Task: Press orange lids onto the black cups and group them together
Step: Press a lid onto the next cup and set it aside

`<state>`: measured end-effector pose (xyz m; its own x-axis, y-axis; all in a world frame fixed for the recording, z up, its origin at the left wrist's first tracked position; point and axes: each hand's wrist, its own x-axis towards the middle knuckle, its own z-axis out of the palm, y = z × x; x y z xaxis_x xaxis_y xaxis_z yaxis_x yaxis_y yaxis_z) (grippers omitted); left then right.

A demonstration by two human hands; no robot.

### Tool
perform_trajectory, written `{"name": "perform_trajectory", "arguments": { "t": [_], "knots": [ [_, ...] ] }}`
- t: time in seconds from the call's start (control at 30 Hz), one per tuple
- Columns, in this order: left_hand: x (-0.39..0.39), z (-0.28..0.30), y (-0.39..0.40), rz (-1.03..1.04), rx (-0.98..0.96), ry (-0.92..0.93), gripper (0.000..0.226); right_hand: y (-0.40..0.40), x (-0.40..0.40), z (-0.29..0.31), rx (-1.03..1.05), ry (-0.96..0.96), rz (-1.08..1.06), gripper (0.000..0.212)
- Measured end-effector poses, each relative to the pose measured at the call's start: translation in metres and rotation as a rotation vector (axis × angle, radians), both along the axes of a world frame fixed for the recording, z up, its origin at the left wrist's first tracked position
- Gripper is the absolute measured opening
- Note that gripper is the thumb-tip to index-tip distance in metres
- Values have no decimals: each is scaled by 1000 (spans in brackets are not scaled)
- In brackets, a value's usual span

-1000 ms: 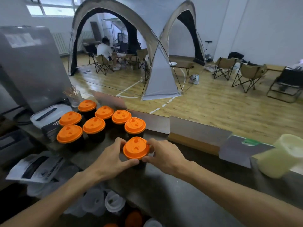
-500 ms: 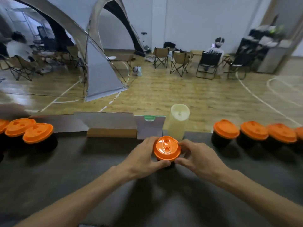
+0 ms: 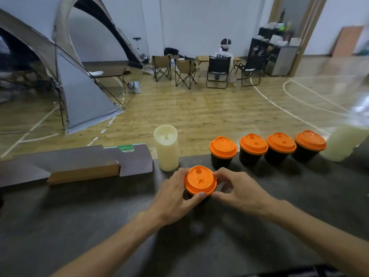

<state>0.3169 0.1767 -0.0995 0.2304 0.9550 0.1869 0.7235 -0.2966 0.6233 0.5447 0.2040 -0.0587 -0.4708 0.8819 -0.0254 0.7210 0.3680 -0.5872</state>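
Gripping one orange lid (image 3: pixel 200 180) — left hand (image 3: pixel 175 198), right hand (image 3: pixel 242 189), cup seemingly beneath, mid-counter (image 3: pixel 79 212).

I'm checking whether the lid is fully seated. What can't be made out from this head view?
- Held cup: body hidden by lid, left hand and right hand.
- Lid's seating: rim joint covered by fingers.
- Pale container at right: blurred.

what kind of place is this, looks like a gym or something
Probably an indoor sports hall set up as a camping-style drinks stall. The wooden floor carries painted court lines, a tent and folding camp chairs stand on it, and lidded black cups line the dark counter.
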Motion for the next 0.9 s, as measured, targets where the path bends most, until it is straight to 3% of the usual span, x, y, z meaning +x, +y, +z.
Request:
{"name": "perform_trajectory", "arguments": {
  "t": [0.2,0.37,0.53,0.7,0.9],
  "knots": [
    [-4,2,3,-45,64,98,65,27,-9,14,-228,261,-191,12],
    [-10,7,4,-101,59,123,61,48,-31,30,-356,74,-176,33],
    [-12,6,5,-107,67,151,63,60,-40,36,-397,-53,-134,35],
    [-12,6,6,-113,78,179,68,47,-24,32,-406,16,-67,22],
    [-13,-1,4,-131,106,294,80,16,-13,13,-577,313,-104,52]
  ]
}}
